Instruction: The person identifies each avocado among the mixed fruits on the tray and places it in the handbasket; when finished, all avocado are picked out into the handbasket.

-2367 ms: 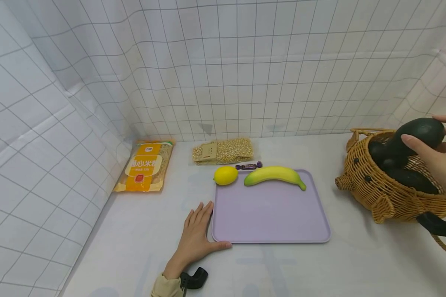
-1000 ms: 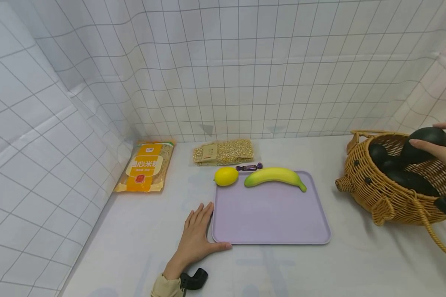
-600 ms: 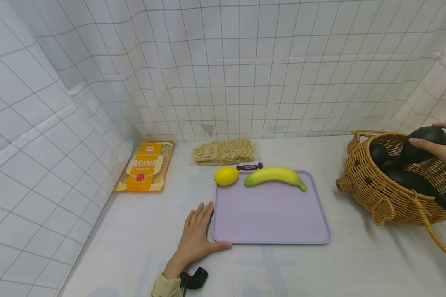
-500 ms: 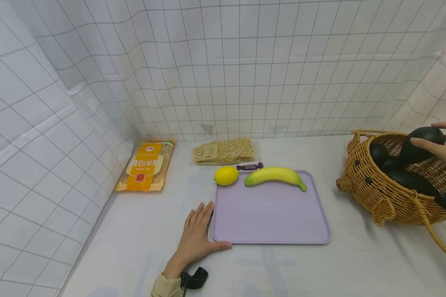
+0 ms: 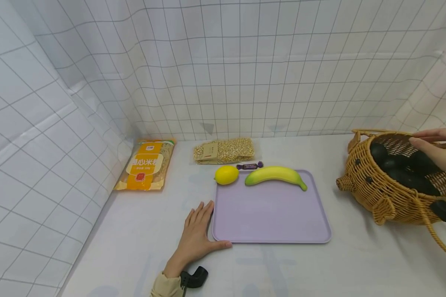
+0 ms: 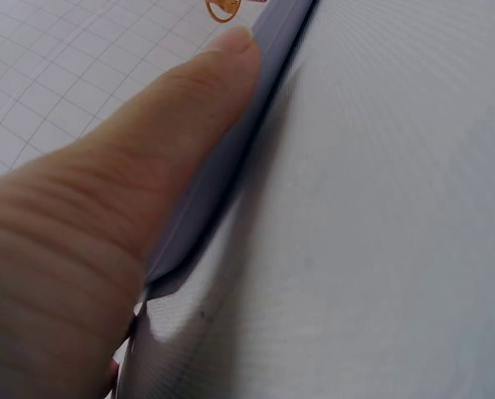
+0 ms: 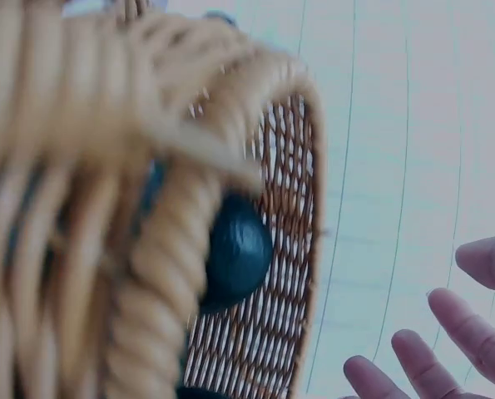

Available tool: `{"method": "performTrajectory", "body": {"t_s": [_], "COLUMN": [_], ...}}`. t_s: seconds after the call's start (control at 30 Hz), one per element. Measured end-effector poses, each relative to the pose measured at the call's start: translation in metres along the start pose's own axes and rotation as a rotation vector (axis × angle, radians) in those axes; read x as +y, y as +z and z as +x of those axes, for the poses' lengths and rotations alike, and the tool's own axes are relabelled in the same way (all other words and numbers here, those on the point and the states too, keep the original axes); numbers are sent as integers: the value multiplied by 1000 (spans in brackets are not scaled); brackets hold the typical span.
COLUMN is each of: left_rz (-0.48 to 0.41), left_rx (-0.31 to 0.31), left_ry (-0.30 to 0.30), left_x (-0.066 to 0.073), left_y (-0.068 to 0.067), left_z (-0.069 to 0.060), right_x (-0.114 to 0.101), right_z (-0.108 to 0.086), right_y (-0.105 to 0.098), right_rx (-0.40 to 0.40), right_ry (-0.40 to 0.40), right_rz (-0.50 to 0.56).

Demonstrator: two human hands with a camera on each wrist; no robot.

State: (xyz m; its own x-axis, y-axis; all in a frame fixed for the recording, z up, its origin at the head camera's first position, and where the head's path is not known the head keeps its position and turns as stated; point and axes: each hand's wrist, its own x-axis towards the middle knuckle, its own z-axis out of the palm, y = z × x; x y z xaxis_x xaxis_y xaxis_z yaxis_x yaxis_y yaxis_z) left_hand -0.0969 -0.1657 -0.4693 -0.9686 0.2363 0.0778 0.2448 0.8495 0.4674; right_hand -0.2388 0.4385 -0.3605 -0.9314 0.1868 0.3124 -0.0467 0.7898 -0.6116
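Observation:
My right hand (image 5: 443, 149) is over the far right part of a pig-shaped wicker basket (image 5: 360, 194), its fingers extended and holding nothing. A dark green avocado (image 5: 423, 163) lies inside the basket against other dark green fruits (image 5: 412, 181). In the right wrist view the spread fingers (image 7: 472, 332) are apart from the basket, and one rounded dark fruit (image 7: 240, 253) shows past its woven rim. My left hand (image 5: 195, 237) rests at the near left corner of a lilac tray (image 5: 271, 214), fingers along its left side and thumb along its front edge.
A yellow lemon (image 5: 226, 175) and a banana (image 5: 275, 175) lie at the tray's back edge. Behind them are a purple-wrapped candy (image 5: 250, 166) and a bag of corn kernels (image 5: 226, 151). An orange food packet (image 5: 145, 166) lies far left. A rope handle (image 5: 431, 227) hangs from the basket.
My right hand has lowered the avocado into the basket and let go of it; the fruit now sits lower, among the others. The left hand and the tray have stayed still.

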Motion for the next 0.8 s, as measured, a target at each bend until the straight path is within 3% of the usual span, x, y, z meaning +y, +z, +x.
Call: {"method": "performTrajectory", "body": {"t_s": [0.07, 0.2, 0.5, 0.8], "left_rz": [1, -1, -8, -5], "left_rx": [-3, -5, 3, -5], "left_ry": [-3, -10, -6, -5], "left_x": [0, 0, -1, 0], "left_y": [0, -1, -1, -2], "left_z": [0, 0, -1, -1], "right_x": [-48, -89, -125, -144], "right_z": [-23, -46, -76, -104], "right_y": [-6, -8, 8, 37], "right_rx": [-28, -93, -167, -225], "right_ry": [11, 25, -66, -229], "right_rz": [8, 25, -5, 115]}}
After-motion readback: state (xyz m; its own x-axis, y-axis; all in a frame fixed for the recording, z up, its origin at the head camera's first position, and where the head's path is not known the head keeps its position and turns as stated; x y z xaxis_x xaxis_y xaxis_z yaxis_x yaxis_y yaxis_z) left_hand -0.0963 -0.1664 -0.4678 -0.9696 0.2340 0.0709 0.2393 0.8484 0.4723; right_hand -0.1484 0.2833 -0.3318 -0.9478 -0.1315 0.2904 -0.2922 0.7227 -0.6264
